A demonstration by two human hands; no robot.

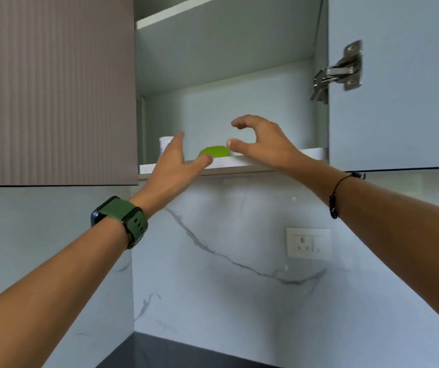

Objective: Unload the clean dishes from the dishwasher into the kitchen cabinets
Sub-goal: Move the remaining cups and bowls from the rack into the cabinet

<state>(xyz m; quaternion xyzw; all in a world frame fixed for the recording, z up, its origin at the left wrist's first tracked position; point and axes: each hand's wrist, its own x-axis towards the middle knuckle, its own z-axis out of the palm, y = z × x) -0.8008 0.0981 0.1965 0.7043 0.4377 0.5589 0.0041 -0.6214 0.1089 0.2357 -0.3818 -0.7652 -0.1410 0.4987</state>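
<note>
At mid-frame, an open cabinet's shelf [239, 166] holds a white cup [164, 144] and a green dish [214, 151]. Left hand [178, 163] and right hand [263, 142] flank the dish, fingers apart, empty. Dish looks light, perhaps plastic; grip its sides.

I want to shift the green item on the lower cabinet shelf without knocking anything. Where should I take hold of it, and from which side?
Probably by the upper rim of the small green plastic dish, pinched from the front, over the white shelf edge. Only its top shows above that edge, between the left hand and right hand. The white cup stands to its left, so coming from the front or right looks safer.
</note>
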